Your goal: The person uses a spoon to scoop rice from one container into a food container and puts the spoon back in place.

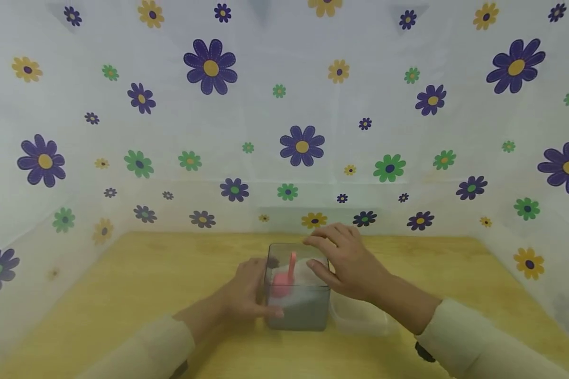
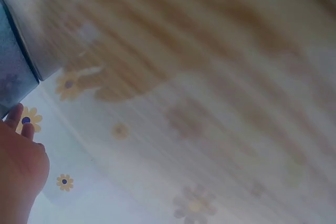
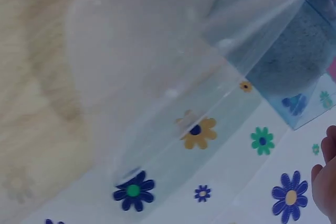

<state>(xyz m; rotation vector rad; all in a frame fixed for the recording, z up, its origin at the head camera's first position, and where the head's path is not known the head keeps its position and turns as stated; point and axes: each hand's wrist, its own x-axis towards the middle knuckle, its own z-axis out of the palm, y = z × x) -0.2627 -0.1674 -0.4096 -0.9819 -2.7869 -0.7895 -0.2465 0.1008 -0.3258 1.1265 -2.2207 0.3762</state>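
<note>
A clear square container (image 1: 297,310) stands upright on the table, partly filled with a pale powder (image 1: 308,272). A pink scoop (image 1: 282,281) sits in it, its handle pointing up. My left hand (image 1: 246,292) holds the container's left side, thumb across the front and fingers toward the back. Above the right rim is my right hand (image 1: 348,260), thumb and fingers apart with nothing between them. In the right wrist view this hand (image 3: 326,177) appears apart from the container (image 3: 289,45). The left wrist view shows my left hand (image 2: 23,161) at the container's edge.
A low translucent tub (image 1: 360,318) stands on the wooden table (image 1: 170,279), right of the container and under my right forearm. A white flowered sheet (image 1: 256,116) hangs behind the table and along both sides.
</note>
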